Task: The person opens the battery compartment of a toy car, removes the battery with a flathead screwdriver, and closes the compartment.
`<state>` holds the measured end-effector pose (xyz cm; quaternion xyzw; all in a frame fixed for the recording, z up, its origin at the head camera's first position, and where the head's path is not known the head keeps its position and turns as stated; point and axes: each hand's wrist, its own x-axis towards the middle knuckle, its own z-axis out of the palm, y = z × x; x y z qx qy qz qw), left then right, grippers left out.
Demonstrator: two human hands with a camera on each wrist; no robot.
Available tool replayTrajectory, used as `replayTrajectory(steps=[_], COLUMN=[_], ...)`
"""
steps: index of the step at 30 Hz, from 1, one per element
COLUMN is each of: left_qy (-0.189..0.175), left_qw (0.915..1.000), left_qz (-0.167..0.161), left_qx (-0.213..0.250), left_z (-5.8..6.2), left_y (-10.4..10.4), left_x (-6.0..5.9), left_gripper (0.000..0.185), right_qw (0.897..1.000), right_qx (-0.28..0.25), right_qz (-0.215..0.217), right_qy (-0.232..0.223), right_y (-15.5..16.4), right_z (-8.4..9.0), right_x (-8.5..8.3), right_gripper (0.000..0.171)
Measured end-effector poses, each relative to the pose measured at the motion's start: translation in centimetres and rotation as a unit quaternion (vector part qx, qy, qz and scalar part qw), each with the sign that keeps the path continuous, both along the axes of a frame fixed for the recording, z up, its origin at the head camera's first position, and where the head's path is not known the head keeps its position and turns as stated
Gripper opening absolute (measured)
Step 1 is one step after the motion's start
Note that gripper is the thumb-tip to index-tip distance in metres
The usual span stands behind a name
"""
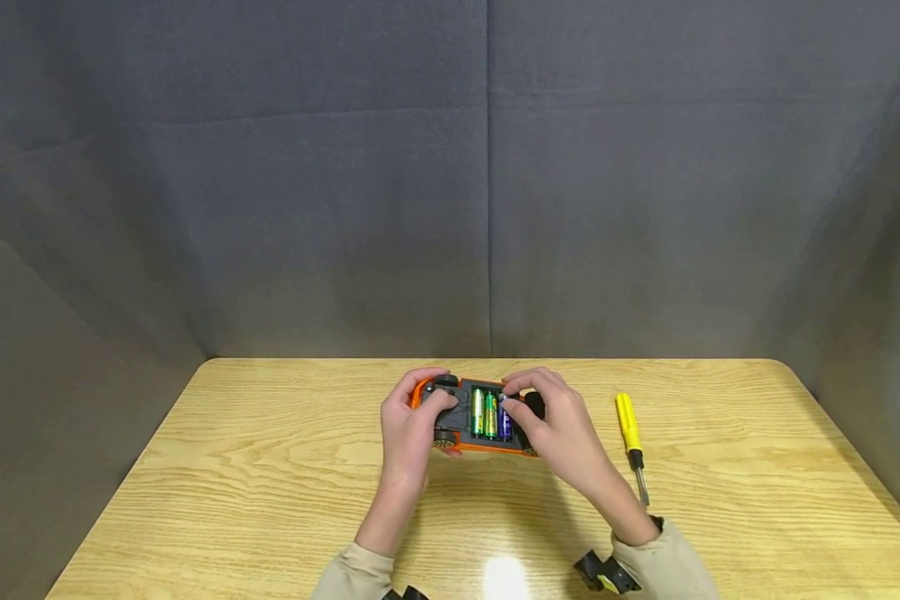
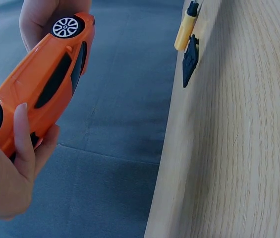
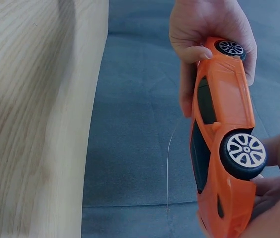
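Both hands' fingers [image 1: 429, 402] grip the upturned toy car [image 1: 480, 417], lying lengthwise left-right.

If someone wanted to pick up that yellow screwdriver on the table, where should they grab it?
Probably by the yellow handle of the screwdriver, coming down from above. It lies flat on the table, handle toward the far edge and metal tip toward the person; the handle is the thickest part, with free room on both sides.
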<state>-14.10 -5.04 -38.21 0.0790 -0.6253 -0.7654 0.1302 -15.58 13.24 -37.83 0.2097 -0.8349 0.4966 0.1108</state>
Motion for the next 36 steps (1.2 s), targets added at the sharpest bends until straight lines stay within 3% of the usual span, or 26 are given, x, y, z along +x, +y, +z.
replayTrajectory(steps=[12,22,31,36], left_qy=[-0.004,-0.001,-0.002,-0.004], left_qw=[1.0000,0.9999,0.9998,0.9997], left_qz=[0.006,0.004,0.003,0.008], left_qx=[0.000,0.013,0.022,0.024], left_z=[-0.17,-0.27,-0.23,-0.16], left_y=[0.08,-0.27,-0.39,-0.42], left_x=[-0.07,-0.14,-0.19,-0.23], left_gripper=[0.034,0.037,0.035,0.036], right_qw=[0.998,0.992,0.986,0.981], right_qx=[-0.056,-0.068,-0.082,-0.121], right_qz=[-0.012,0.019,0.046,0.028], right_qy=[0.017,0.101,0.138,0.146], right_y=[-0.14,-0.39,-0.58,-0.47], right_z=[-0.12,-0.17,-0.06,0.10], right_x=[0.04,0.39,0.61,0.68], right_gripper=[0.004,0.013,0.019,0.018])
